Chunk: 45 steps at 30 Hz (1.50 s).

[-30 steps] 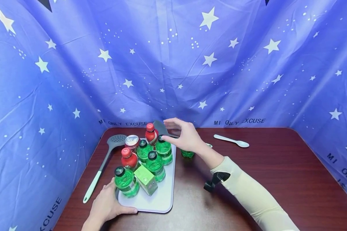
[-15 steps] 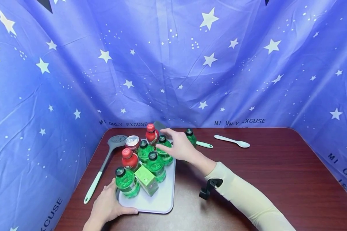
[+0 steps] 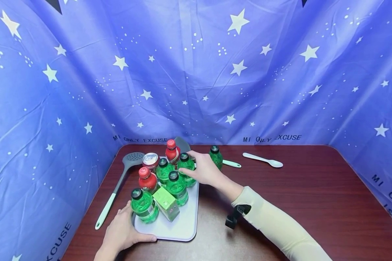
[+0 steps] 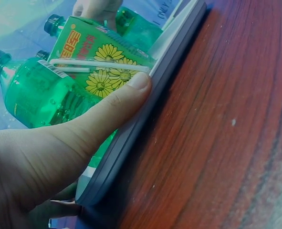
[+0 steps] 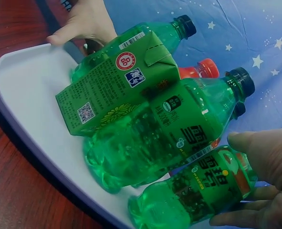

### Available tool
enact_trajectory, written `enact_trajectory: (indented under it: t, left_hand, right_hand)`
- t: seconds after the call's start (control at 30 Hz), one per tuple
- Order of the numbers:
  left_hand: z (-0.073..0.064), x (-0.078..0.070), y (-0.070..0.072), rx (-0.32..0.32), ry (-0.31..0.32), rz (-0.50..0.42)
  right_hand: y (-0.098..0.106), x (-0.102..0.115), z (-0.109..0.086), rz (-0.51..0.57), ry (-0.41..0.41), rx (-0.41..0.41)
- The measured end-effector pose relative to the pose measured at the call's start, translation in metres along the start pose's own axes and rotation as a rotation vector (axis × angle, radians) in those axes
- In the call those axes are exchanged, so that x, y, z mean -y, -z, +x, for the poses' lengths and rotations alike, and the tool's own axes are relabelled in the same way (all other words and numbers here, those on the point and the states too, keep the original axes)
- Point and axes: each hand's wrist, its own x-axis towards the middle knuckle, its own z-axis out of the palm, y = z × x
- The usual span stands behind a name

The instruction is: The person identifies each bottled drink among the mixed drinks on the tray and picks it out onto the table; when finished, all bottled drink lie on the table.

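Observation:
A pale tray holds green soda bottles with black caps, red-capped bottles, a can and a green drink carton. My left hand grips the tray's near left corner, its thumb along the front rim beside a green bottle. In the left wrist view that thumb presses on the rim near the carton's straw. My right hand holds the green soda bottle at the tray's right side, thumb in front and fingers behind. The right wrist view shows this bottle standing beside another green bottle.
Left of the tray lies a slotted turner. Behind the right hand stands another green bottle on the table, near a pale green handle. A white spoon lies farther right. Starry blue cloth encloses the table.
My right hand has come down from above the tray's back right bottle to close around it. The green bottle behind that hand is now better exposed. The left hand stays at the tray corner.

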Motion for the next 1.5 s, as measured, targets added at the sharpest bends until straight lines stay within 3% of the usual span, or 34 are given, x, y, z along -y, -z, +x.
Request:
enact_trajectory:
  t: [0.3, 0.5, 0.77, 1.5]
  left_hand:
    - [-0.001, 0.000, 0.000, 0.003, -0.001, -0.008]
    - [-0.001, 0.001, 0.001, 0.005, -0.002, -0.005]
    - [-0.003, 0.002, 0.002, -0.015, -0.007, -0.005]
    - [-0.002, 0.002, -0.001, -0.011, -0.020, -0.006]
  right_hand:
    - [-0.002, 0.001, -0.003, 0.053, -0.097, -0.026]
    - [0.002, 0.003, -0.006, 0.050, -0.075, -0.085]
    - [0.023, 0.007, -0.011, 0.081, -0.020, -0.148]
    - [0.070, -0.017, -0.050, 0.169, -0.138, -0.152]
